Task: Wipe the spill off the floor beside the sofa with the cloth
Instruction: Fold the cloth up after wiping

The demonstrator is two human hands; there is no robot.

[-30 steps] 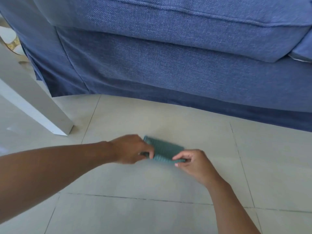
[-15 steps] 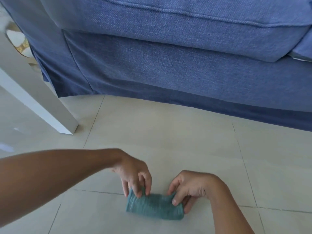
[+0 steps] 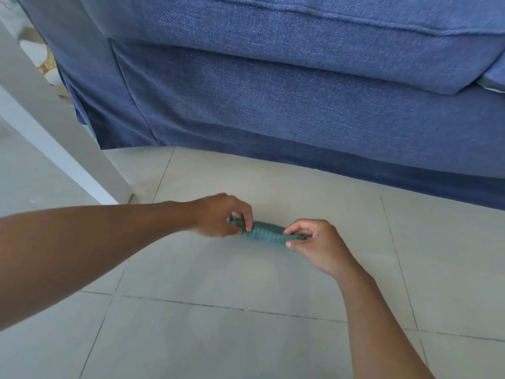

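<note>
Stretching between both hands, teal cloth (image 3: 266, 233) sits low over pale floor (image 3: 246, 337) in front of blue sofa (image 3: 273, 105); whether it touches tile cannot be told. Half second ago cloth lay nearer camera as fatter roll; now farther out, closer to sofa, pulled thinner. Left hand (image 3: 218, 216) pinches left end, right hand (image 3: 318, 246) pinches right end. White furniture leg (image 3: 62, 138) at left. No writing or labels readable.

Open floor (image 3: 246, 337) lies all around my hands, hemmed ahead by the sofa (image 3: 273, 105) skirt and at left by a white leg (image 3: 54, 138).
</note>
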